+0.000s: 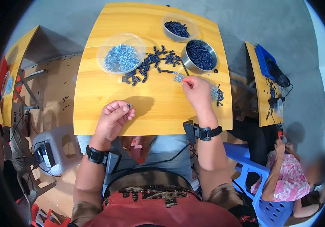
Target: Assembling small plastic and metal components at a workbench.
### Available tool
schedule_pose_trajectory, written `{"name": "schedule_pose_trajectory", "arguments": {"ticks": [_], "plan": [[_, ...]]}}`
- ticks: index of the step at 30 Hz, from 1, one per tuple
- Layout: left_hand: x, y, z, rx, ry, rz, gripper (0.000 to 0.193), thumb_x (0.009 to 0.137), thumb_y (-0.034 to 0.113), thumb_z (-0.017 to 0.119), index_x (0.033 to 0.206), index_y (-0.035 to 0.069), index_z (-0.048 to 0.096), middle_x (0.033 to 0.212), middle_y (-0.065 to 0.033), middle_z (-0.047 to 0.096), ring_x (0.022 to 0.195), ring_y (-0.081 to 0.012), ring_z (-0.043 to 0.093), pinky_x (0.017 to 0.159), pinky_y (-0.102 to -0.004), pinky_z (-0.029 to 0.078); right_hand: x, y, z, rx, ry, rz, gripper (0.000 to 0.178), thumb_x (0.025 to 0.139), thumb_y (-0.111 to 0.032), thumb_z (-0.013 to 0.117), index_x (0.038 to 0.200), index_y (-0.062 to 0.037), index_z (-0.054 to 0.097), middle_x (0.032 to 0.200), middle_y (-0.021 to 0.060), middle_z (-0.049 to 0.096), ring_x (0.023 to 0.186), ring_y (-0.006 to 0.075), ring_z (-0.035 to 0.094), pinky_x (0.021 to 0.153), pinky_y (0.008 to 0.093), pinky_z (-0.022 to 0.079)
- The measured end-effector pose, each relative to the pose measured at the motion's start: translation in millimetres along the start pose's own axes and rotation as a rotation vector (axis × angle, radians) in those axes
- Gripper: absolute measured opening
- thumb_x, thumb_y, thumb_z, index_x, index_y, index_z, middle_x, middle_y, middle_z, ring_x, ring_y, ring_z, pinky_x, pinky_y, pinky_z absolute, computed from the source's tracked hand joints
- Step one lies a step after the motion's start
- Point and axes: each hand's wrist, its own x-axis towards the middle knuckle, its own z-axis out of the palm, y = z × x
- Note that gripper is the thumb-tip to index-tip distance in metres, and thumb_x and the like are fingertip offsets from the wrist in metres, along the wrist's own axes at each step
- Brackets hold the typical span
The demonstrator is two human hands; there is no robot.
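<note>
Here, table edges: yellow wooden table (153, 115), its near edge by the wearer's lap; I see both forearms reaching in over it.
Open room: bare wood between the two hands and along the left side; the right side I find tighter, with a steel bowl (190, 66) and a mixed pile (214, 92) of metal bits and black pieces near the edge.
Left hand (114, 116): palm partly turned up, fingers curled, thumb and forefinger pinched on a small dark piece (128, 106), above the front of the table.
Right hand (199, 91): fingers drawn together beside a thin dark rod (185, 69); whether they grip it, I cannot tell.
Loose black pieces (146, 67): short, ribbed-looking, scattered mid-table, beyond the hands.
Silvery parts (121, 58): heaped in a clear tub (101, 53), left; small cluster (178, 77) by the right fingertips.
</note>
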Motion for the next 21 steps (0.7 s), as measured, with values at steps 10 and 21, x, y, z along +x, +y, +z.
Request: {"name": "schedule_pose_trajectory", "arguments": {"ticks": [10,21], "plan": [[0.0,2.8,-0.6,0.0,-0.052,0.007,0.011,0.086,0.01,0.059,0.091,0.001,0.059,0.085,-0.0081,0.063,0.078,-0.0148,0.058,0.073,-0.0276,0.047,-15.0,12.4,4.1,-0.191,0.066,-0.14,0.005,0.072,-0.004,0.066,0.076,-0.0018,0.063,0.07,0.0112,0.06,0.063,0.0237,0.059,0.059,0.0315,0.047],[0.7,1.3,-5.4,-0.044,-0.077,-0.009,0.011,0.086,0.01,0.059,0.092,0.001,0.059,0.085,-0.0081,0.063,0.078,-0.0151,0.059,0.074,-0.0278,0.048,-11.0,3.4,-2.1,-0.187,0.012,-0.123,0.003,0.071,-0.005,0.062,0.073,-0.0022,0.061,0.072,0.0153,0.059,0.071,0.033,0.058,0.064,0.0394,0.047]]}}
